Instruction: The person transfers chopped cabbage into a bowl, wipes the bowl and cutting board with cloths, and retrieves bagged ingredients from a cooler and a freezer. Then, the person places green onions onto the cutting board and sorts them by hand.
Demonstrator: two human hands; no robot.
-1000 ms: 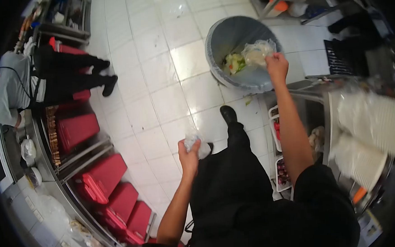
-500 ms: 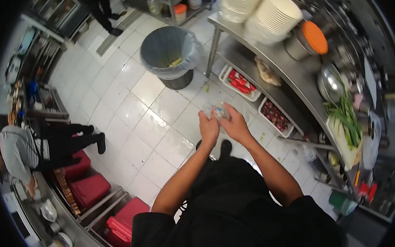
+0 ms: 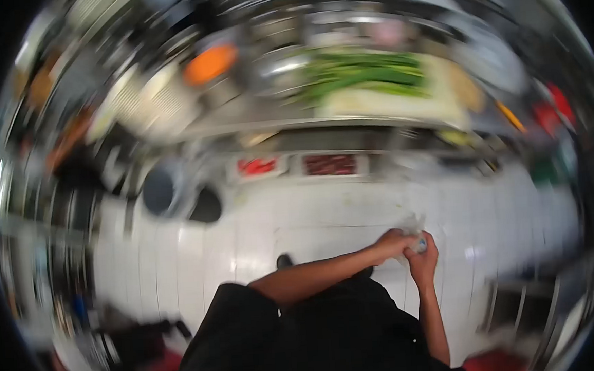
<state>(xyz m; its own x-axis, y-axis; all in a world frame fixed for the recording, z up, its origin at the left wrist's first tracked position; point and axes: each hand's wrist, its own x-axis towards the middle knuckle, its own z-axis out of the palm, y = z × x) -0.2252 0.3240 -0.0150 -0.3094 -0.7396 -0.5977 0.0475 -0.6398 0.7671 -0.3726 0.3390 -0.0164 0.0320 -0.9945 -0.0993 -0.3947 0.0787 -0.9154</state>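
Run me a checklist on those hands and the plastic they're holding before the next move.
1. Both hands on the clear plastic: ok, left hand and right hand meet at it.
2. Contents of the plastic known: cannot tell, a bluish patch shows but it is blurred.
3. Hands clear of the worktop: ok, they are in front of its edge, above the floor.
4. Bin close to the hands: not ok, it stands well off to the left.
5. Floor dry: cannot tell, the tiles shine.
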